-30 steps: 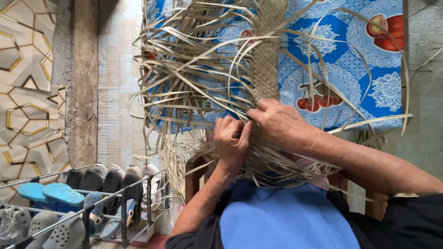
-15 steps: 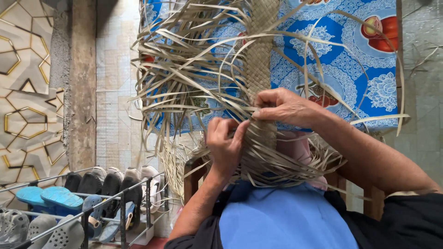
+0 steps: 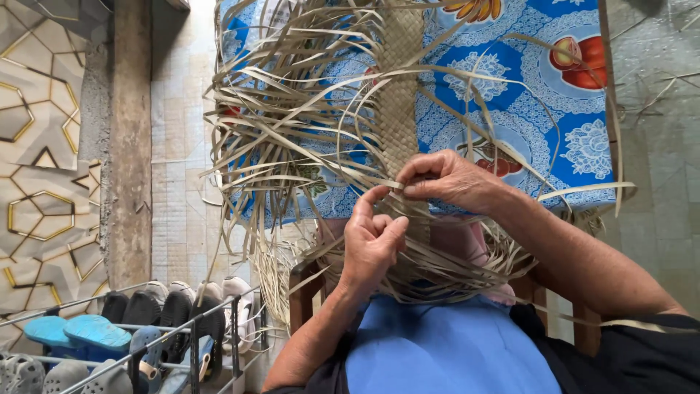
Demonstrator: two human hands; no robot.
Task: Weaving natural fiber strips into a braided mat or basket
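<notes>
Woven band (image 3: 399, 109) of pale leaf strips runs up the middle over a blue patterned cloth (image 3: 510, 95), loose strips (image 3: 292, 109) fanning left. Right hand (image 3: 448, 181) fingers pinched narrow on one strip (image 3: 394, 184) at the band's lower end. Left hand (image 3: 372, 241) curled, thumb and forefinger closed on strips just below. Judgement: strips light, thin, springy, prone to crease or split; best gripped flat, close to the weave. Shoe rack (image 3: 131, 335) at lower left.

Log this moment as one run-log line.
left hand: gripping leaf strips | right hand: pinching one strip | woven band: over blue patterned cloth
</notes>
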